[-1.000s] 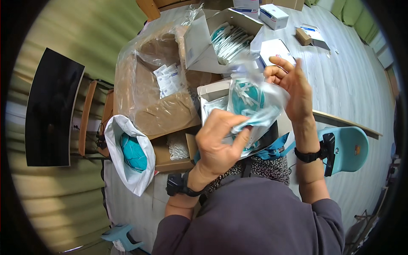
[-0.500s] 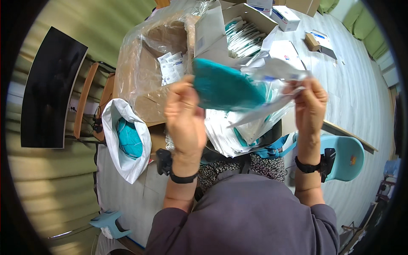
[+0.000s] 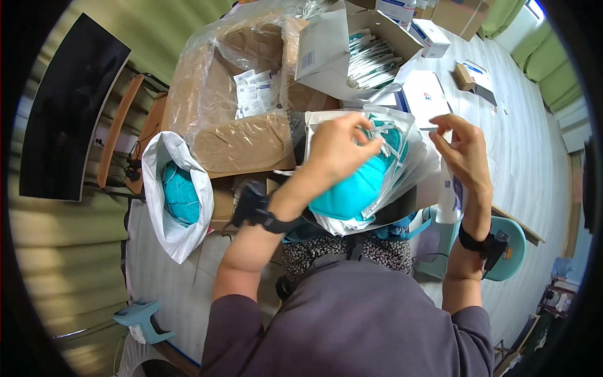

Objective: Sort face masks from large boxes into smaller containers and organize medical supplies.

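My left hand (image 3: 342,149) is over the box on my lap, its thumb and fingers curled on white straps (image 3: 388,133). Below its wrist lies a bare teal cup-shaped face mask (image 3: 353,191), partly hidden by my forearm. White wrappers (image 3: 408,166) and packed masks fill the lap box around it. To the right, my right hand (image 3: 465,151) is raised with thumb and forefinger apart and nothing between them. A white wrapper (image 3: 449,198) hangs in the air just below that palm; whether it touches the hand I cannot tell.
A white sack (image 3: 156,188) at the left holds teal masks (image 3: 181,195). Beyond the lap, a plastic-lined carton (image 3: 235,147) contains small white packets (image 3: 254,94). An open box (image 3: 323,53) of packed masks (image 3: 374,60) stands beside it. A teal stool (image 3: 507,248) is at the right.
My left hand has moved right and over the lap box; the teal mask is lower, below its wrist. The white wrapper has left my right fingertips and dropped below the palm.
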Motion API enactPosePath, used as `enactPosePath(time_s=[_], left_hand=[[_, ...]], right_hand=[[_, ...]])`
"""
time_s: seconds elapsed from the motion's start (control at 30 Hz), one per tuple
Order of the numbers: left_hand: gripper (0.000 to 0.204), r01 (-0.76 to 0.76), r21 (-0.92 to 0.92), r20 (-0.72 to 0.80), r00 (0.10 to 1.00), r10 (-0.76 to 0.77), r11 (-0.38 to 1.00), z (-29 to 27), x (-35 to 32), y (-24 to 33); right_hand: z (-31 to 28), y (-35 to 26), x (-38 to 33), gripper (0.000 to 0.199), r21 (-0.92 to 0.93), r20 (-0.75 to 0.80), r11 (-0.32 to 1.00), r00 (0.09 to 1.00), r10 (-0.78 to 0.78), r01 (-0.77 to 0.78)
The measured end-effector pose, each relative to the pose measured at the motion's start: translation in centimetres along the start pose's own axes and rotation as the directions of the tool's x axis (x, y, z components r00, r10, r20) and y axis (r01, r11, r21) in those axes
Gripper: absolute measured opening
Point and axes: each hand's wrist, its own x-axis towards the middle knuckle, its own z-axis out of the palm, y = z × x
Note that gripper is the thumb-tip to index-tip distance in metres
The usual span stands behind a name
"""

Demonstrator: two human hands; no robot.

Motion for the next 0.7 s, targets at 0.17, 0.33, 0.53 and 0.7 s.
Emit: enactPosePath(time_s=[0.17, 0.33, 0.53, 0.7], left_hand=[[0.046, 0.044, 0.415, -0.016, 0.999, -0.041, 0.909, 6.4, 1.8, 1.6], [0.028, -0.004, 0.336, 0.041, 0.999, -0.011, 0.942, 4.5, 2.1, 0.7], [0.017, -0.226, 0.098, 0.149, 0.966, 0.210, 0.969, -2.5, -0.7, 2.6], [0.015, -0.370, 0.031, 0.178, 0.916, 0.359, 0.928, -3.6, -2.1, 3.8]], right_hand=[[1.7, -0.3, 1.3, 0.043, -0.032, 0.001, 0.992, 0.992, -0.123, 0.123], [1.3, -0.1, 1.3, 0.051, 0.055, -0.065, 0.958, 0.959, -0.278, 0.281], [1.0, -4.5, 0.7, 0.043, 0.279, -0.013, 0.914, 0.953, -0.302, 0.293], [1.2, -5.8, -0.3, 0.017, 0.389, -0.041, 0.847, 0.926, -0.376, 0.362]])
